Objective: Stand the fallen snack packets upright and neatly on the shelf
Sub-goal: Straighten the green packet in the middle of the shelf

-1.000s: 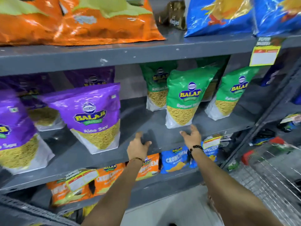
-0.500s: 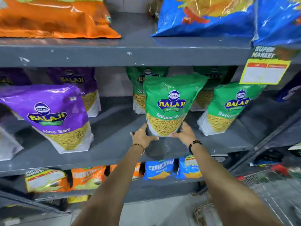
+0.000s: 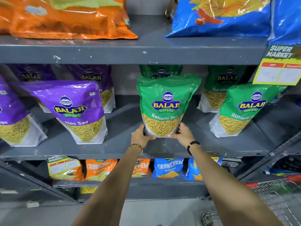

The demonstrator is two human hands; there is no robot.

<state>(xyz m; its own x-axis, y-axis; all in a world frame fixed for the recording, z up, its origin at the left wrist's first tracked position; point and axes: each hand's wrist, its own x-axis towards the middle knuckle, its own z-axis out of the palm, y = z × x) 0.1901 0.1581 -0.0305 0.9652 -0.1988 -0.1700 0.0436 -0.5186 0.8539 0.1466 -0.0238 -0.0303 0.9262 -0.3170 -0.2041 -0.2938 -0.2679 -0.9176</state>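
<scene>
A green Ratlami Sev packet (image 3: 166,105) stands upright on the grey middle shelf (image 3: 123,147). My left hand (image 3: 141,136) grips its bottom left corner and my right hand (image 3: 183,133) grips its bottom right corner. Another green packet (image 3: 241,111) leans to the right of it, and two more green ones stand behind. A purple Aloo Sev packet (image 3: 78,111) leans on the left part of the shelf, with other purple packets beside and behind it.
Orange bags (image 3: 65,17) and blue bags (image 3: 219,17) lie on the top shelf. Small Crunchem packets (image 3: 169,168) fill the lower shelf. A yellow price tag (image 3: 278,69) hangs at upper right. A wire basket (image 3: 276,198) sits at bottom right.
Both hands rose from the shelf edge and closed on the base of the green packet. It now stands straighter and squarer to the front than a second ago.
</scene>
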